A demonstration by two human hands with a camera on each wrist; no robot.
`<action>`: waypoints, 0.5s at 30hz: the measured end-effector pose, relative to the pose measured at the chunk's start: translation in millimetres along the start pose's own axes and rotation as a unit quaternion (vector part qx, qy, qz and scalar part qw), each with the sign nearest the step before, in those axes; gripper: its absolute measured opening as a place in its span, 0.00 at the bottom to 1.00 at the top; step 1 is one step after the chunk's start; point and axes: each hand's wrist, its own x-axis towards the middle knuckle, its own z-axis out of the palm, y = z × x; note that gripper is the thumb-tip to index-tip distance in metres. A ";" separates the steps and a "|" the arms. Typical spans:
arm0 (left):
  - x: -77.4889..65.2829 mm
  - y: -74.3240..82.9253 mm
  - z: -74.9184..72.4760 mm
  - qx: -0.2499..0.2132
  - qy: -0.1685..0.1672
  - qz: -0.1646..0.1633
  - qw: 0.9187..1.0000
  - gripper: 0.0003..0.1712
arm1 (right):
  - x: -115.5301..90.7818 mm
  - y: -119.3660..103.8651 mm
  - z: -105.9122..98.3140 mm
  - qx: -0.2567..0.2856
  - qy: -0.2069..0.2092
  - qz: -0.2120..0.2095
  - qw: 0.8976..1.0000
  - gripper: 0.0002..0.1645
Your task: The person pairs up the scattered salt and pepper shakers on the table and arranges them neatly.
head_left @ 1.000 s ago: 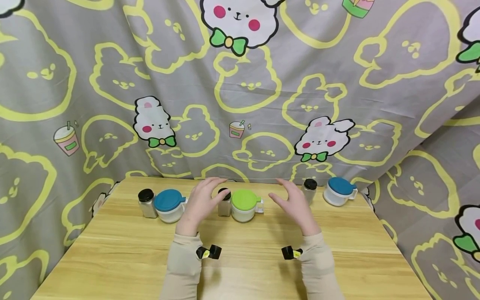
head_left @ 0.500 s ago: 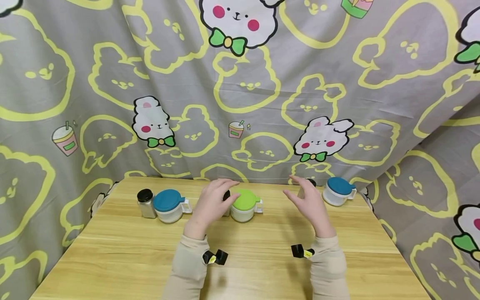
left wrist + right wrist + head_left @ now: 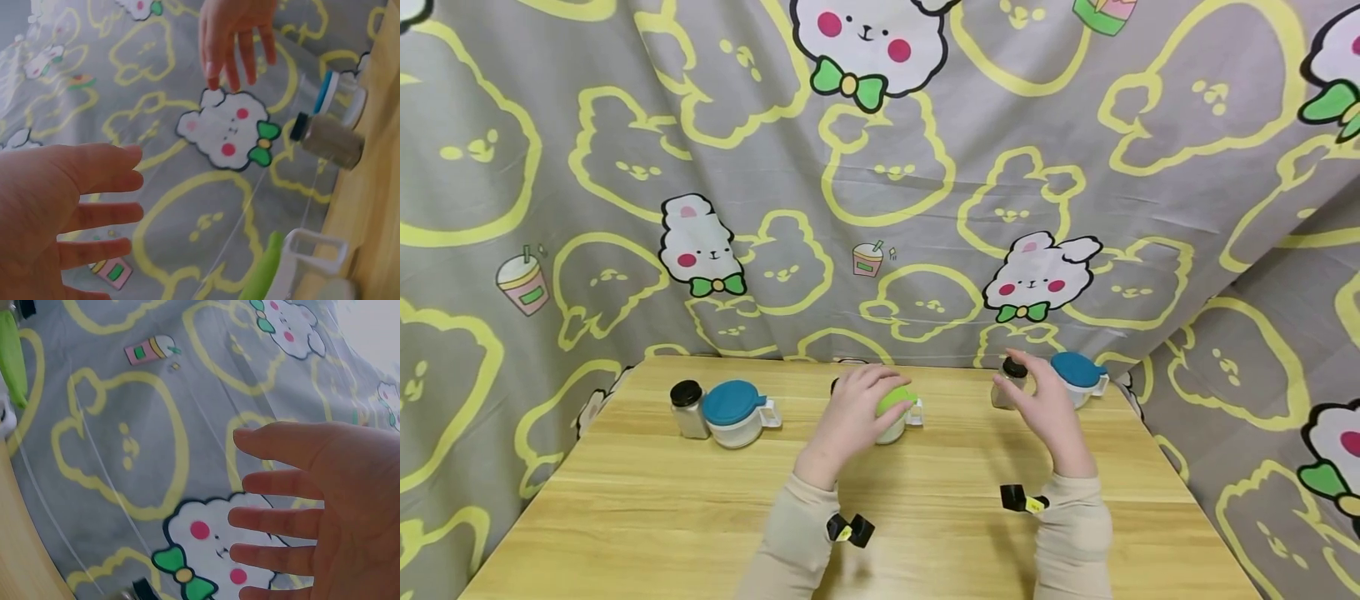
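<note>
My left hand [image 3: 853, 425] hovers in front of the green-lidded jar [image 3: 891, 429], partly covering it in the head view; its fingers are spread and hold nothing, as the left wrist view shows. Behind that hand only a bit of a black cap [image 3: 835, 384] shows. Over on the right, my right hand [image 3: 1051, 410] is raised beside a black-capped glass shaker [image 3: 1004, 393], fingers extended and holding nothing. A blue-lidded jar [image 3: 1077, 369] with a white handle stands just behind the right hand, which hides part of it.
At the left of the wooden table [image 3: 662, 508] stand another black-capped shaker [image 3: 689, 410] and a blue-lidded jar [image 3: 733, 414], side by side. A patterned curtain [image 3: 790, 192] hangs right behind the table's back edge.
Both hands have moved to the right. The left hand has come in front of the green-lidded jar, and the right hand has passed the right-hand shaker, which shows again.
</note>
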 end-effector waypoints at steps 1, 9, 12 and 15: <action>0.2 2.2 1.7 -0.001 0.001 0.002 1.000 0.20 | -0.6 2.0 -2.0 -0.004 0.001 0.002 1.000 0.33; 2.7 14.7 16.8 0.001 0.001 0.009 1.000 0.22 | -4.3 18.1 -19.2 -0.012 0.008 0.031 0.999 0.37; 3.1 17.8 22.7 -0.002 0.000 0.004 1.000 0.23 | -5.3 24.2 -24.5 -0.013 0.014 0.039 0.999 0.37; 3.9 21.2 28.4 0.002 -0.002 0.002 1.000 0.24 | -6.4 30.6 -29.1 -0.009 0.021 0.047 0.999 0.38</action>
